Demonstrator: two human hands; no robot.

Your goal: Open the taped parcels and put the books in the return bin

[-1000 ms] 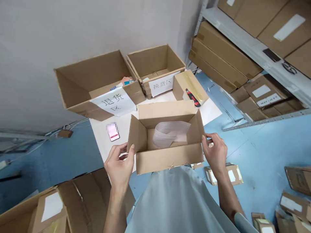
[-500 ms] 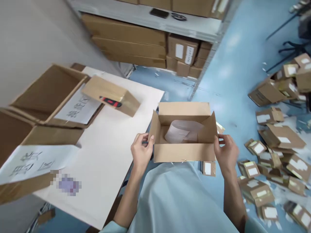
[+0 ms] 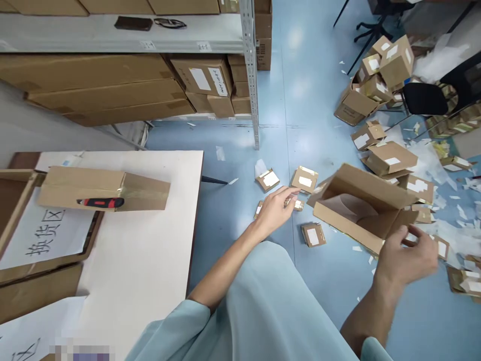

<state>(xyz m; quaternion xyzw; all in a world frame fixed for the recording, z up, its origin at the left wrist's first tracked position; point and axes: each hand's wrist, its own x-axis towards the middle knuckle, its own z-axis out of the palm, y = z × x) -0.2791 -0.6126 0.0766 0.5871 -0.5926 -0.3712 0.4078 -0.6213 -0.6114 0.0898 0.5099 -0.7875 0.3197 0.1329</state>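
Note:
An open cardboard box (image 3: 361,213) with a pale plastic wrap inside hangs tilted over the blue floor at the right. My right hand (image 3: 408,255) grips its near right corner, fingers curled round the flap. My left hand (image 3: 276,208) is off the box, just left of it, with fingers stretched out and nothing in them. Small flat cardboard parcels (image 3: 312,234) lie on the floor beneath both hands.
A white table (image 3: 143,250) stands at the left with a taped box (image 3: 105,185) carrying a red and black utility knife (image 3: 99,202) and a labelled carton (image 3: 41,235). A metal shelf (image 3: 150,35) of boxes is behind. Several opened cartons (image 3: 387,160) and paper scraps litter the floor at right, near a black chair (image 3: 424,98).
I have turned right, away from the table. The box swung right and tilted; my left hand let go of it, and only my right hand still holds it.

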